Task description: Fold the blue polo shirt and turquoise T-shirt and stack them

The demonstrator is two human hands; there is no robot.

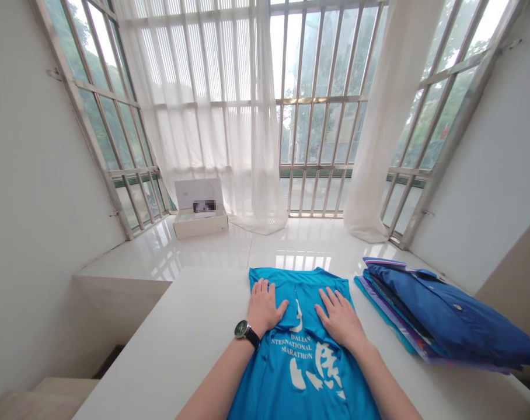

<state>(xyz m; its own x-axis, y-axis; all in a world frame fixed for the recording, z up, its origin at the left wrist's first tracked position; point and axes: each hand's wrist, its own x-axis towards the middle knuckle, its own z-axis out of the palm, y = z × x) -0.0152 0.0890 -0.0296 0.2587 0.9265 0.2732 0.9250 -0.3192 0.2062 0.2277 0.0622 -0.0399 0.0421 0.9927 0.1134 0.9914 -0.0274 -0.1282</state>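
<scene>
pressing open left hand, open right hand on one blue t-shirt beside one clothes stack

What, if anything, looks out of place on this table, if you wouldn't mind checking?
The pile of folded clothes beside the turquoise marathon shirt looks untidy: its layers fan out unevenly, and the rumpled blue shirt on top sits askew, jutting past those beneath.

A blue running shirt of smooth, lightly sheened synthetic cloth lies on a matt white desk. Glossy white floor tiles shine at upper centre, below sheer cloth curtains and metal window bars.
</scene>
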